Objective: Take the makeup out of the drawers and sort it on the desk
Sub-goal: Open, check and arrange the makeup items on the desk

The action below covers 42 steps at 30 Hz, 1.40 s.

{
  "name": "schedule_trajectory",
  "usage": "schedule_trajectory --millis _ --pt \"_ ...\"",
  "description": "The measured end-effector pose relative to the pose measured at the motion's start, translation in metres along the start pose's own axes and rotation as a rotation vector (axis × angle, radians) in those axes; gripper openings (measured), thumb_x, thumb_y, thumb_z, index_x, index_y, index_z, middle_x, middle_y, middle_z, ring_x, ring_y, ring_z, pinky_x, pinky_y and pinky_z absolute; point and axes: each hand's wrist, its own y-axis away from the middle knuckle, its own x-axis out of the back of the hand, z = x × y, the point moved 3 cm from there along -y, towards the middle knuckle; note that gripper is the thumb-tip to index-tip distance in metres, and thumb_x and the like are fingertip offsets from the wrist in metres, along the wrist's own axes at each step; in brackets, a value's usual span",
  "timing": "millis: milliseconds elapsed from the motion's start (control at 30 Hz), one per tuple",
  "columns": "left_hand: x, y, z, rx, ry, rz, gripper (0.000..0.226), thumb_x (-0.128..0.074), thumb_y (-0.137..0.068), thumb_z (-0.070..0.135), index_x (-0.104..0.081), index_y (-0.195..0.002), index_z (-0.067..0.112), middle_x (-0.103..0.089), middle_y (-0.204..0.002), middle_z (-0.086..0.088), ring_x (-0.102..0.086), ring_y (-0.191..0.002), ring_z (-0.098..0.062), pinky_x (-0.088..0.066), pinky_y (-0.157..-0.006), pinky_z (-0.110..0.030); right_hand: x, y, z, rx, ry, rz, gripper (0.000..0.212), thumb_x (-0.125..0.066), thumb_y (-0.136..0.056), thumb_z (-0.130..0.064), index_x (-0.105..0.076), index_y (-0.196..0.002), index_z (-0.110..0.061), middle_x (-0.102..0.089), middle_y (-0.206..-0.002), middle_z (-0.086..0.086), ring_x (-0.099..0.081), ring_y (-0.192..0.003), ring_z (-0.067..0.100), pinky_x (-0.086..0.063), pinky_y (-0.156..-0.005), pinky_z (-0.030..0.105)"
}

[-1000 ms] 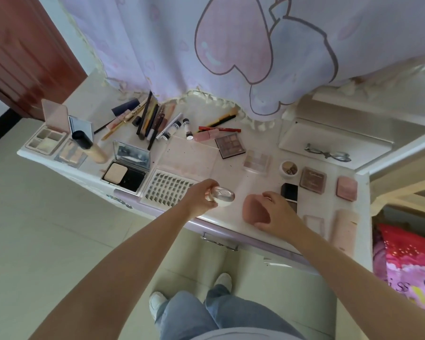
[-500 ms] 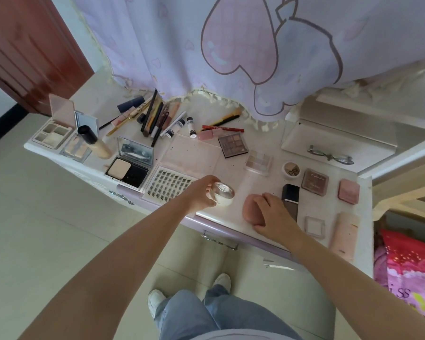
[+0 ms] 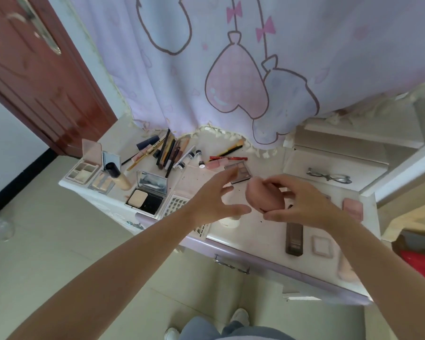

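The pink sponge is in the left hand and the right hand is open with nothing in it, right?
Not quite, the hands are swapped. In the head view the right hand pinches the pink sponge above the desk, and the left hand is the one that is open with nothing in it.

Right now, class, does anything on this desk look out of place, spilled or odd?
Yes: dark specks are scattered on the desk near the pink sponge that the right hand holds, like spilled crumbs of product. Also, the lash tray overhangs the desk's front edge under the left hand.
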Motion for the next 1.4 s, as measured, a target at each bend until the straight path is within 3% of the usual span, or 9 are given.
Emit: schedule_trajectory --millis 267,500,667,767,867,1033,1133,1233,1400 --pt "0.003 0.007 0.027 -0.092 0.269 -0.069 0.088 -0.074 -0.046 0.027 -0.044 -0.126 0.005 -0.058 -0.115 -0.002 -0.06 -0.103 -0.008 -0.049 -0.093 -0.021 0.016 0.008 -0.04 0.162 -0.027 -0.029 0.062 -0.081 -0.063 -0.011 -0.044 -0.091 -0.051 -0.048 -0.1 -0.033 -0.047 -0.086 -0.029 -0.039 -0.07 -0.006" --pt "0.011 0.011 0.03 -0.126 0.311 -0.01 0.064 -0.072 -0.044 0.026 -0.053 -0.105 0.023 -0.061 -0.102 0.003 -0.064 -0.087 0.003 -0.05 -0.076 -0.012 0.014 0.003 -0.053 0.196 -0.108 0.024 0.053 -0.077 -0.04 -0.038 -0.056 -0.086 -0.051 -0.059 -0.097 -0.025 -0.057 -0.086 -0.017 -0.045 -0.072 0.001" --pt "0.012 0.017 0.03 -0.153 0.329 0.018 0.063 -0.072 -0.043 0.026 -0.052 -0.102 0.026 -0.06 -0.101 0.006 -0.064 -0.087 0.005 -0.049 -0.075 -0.01 0.012 0.002 -0.056 0.248 -0.123 0.002 0.054 -0.086 -0.053 -0.01 -0.059 -0.087 -0.043 -0.056 -0.097 -0.024 -0.055 -0.085 -0.021 -0.046 -0.071 0.002" --pt "0.007 0.019 0.026 -0.146 0.355 0.013 0.064 -0.073 -0.042 0.026 -0.051 -0.102 0.025 -0.059 -0.102 0.005 -0.064 -0.087 0.006 -0.049 -0.075 -0.01 0.012 0.004 -0.054 0.25 -0.127 -0.03 0.051 -0.086 -0.052 -0.014 -0.061 -0.085 -0.044 -0.061 -0.096 -0.02 -0.058 -0.087 -0.014 -0.051 -0.073 0.009" --pt "0.0 0.021 0.023 -0.13 0.367 -0.011 0.064 -0.073 -0.044 0.022 -0.051 -0.105 0.023 -0.062 -0.1 0.008 -0.064 -0.088 0.005 -0.049 -0.077 -0.01 0.016 0.006 -0.046 0.201 -0.199 -0.06 0.04 -0.073 -0.043 -0.037 -0.066 -0.08 -0.05 -0.069 -0.093 -0.013 -0.063 -0.091 0.0 -0.055 -0.077 0.019" --pt "-0.014 0.018 0.01 -0.039 0.431 -0.085 0.067 -0.073 -0.05 0.013 -0.053 -0.113 0.019 -0.07 -0.091 0.015 -0.065 -0.086 0.001 -0.051 -0.073 -0.015 0.015 0.008 -0.021 0.112 -0.284 -0.181 0.043 -0.065 -0.053 -0.041 -0.067 -0.096 -0.042 -0.072 -0.099 -0.011 -0.064 -0.098 0.004 -0.052 -0.085 0.022" --pt "-0.037 0.02 -0.011 0.091 0.439 -0.145 0.076 -0.066 -0.061 0.001 -0.041 -0.133 0.007 -0.066 -0.099 0.006 -0.064 -0.088 -0.003 -0.053 -0.079 -0.02 0.009 0.007 0.006 0.007 -0.449 -0.178 0.015 -0.065 -0.07 -0.029 -0.072 -0.082 -0.035 -0.073 -0.086 -0.014 -0.067 -0.09 0.006 -0.054 -0.076 0.015" --pt "-0.062 0.025 -0.037 0.245 0.529 -0.147 0.09 -0.065 -0.056 0.001 -0.03 -0.139 0.004 -0.058 -0.102 -0.006 -0.059 -0.093 -0.015 -0.049 -0.09 -0.032 -0.002 0.007 0.041 -0.172 -0.572 -0.085 0.021 -0.054 -0.086 -0.015 -0.068 -0.073 -0.023 -0.069 -0.075 -0.01 -0.064 -0.083 0.014 -0.056 -0.071 0.019" --pt "-0.094 0.029 -0.071 0.491 0.648 -0.06 0.067 -0.043 -0.07 -0.025 -0.042 -0.129 0.007 -0.056 -0.086 -0.007 -0.058 -0.071 -0.015 -0.051 -0.054 -0.017 -0.029 0.007 0.083 -0.42 -0.677 -0.031 0.025 -0.056 -0.087 -0.032 -0.059 -0.102 -0.012 -0.061 -0.096 0.008 -0.061 -0.087 0.021 -0.057 -0.07 0.029"
